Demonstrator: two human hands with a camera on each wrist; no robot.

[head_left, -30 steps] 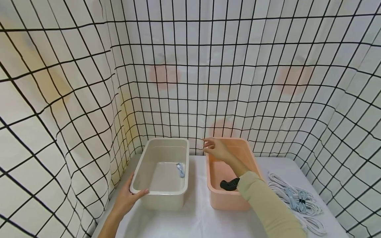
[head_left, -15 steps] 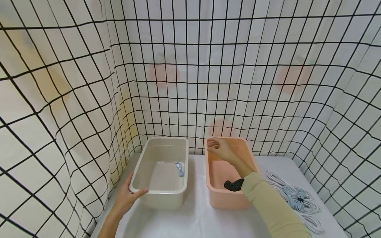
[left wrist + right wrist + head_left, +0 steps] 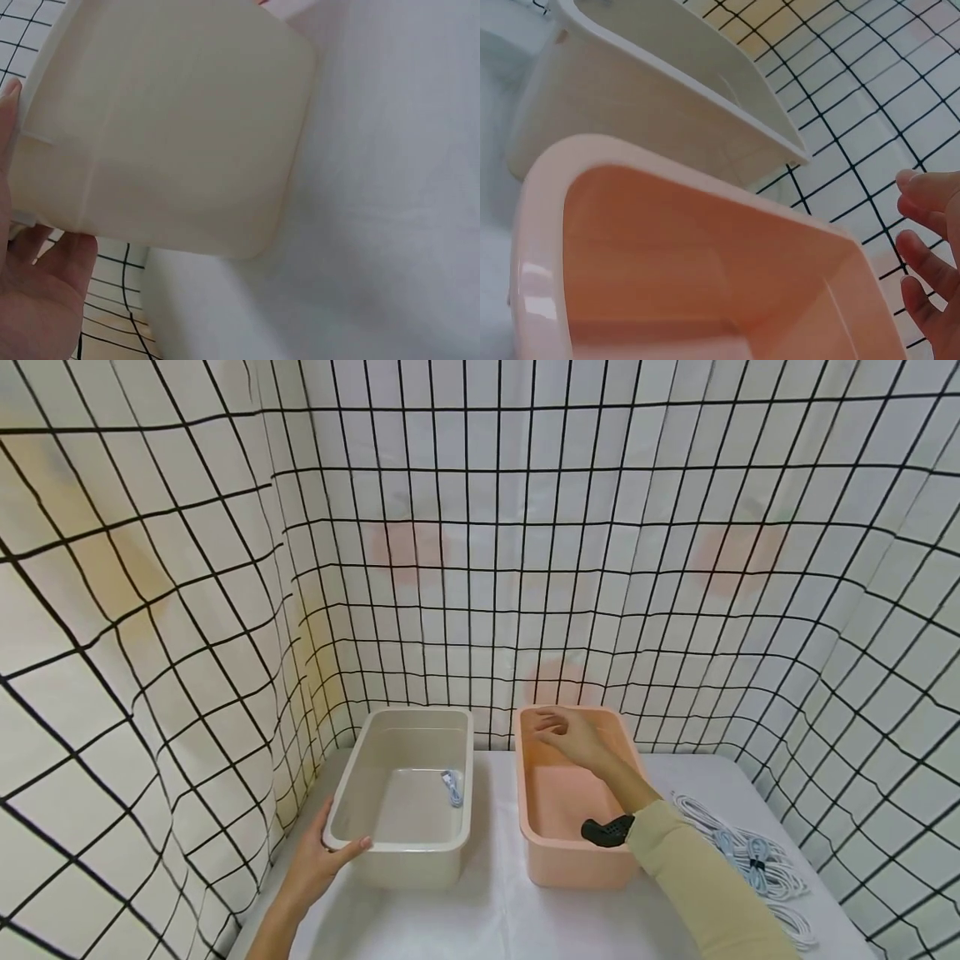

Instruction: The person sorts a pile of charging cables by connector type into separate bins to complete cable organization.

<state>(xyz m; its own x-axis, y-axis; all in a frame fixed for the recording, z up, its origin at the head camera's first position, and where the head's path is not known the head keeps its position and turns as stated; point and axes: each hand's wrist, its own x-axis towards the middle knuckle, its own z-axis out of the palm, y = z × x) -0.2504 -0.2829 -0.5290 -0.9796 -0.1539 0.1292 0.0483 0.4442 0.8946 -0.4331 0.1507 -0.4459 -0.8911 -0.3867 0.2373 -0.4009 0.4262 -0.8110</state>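
Lower centre-left of the head view stands the beige plastic bin (image 3: pixel 408 867), upright on a white cloth (image 3: pixel 498 868). The left hand (image 3: pixel 318 853) is clamped on its near left corner, the thumb lying along the near rim and the other fingers round the left side. In the left wrist view those fingertips press against the wall just below the rim. Inside the bin, near its right wall, lies a small coiled light-blue cable (image 3: pixel 453 789) with a pale plug.

Just right of it, apart from it, stands a peach plastic bin (image 3: pixel 577 870). The right hand (image 3: pixel 567 735) hangs over its far part, fingers loosely bent, slightly apart and holding nothing. A black perforated piece (image 3: pixel 606 832) sits by the cuff of the pale yellow sleeve (image 3: pixel 697 881), in front of the peach bin's near rim.

At lower right lie coiled white cables (image 3: pixel 789 883), with light-blue cable bundles (image 3: pixel 759 867) on top. Black wire grid (image 3: pixel 498 470) runs across the back and both sides, before white sheeting with faded reddish and yellow patches.
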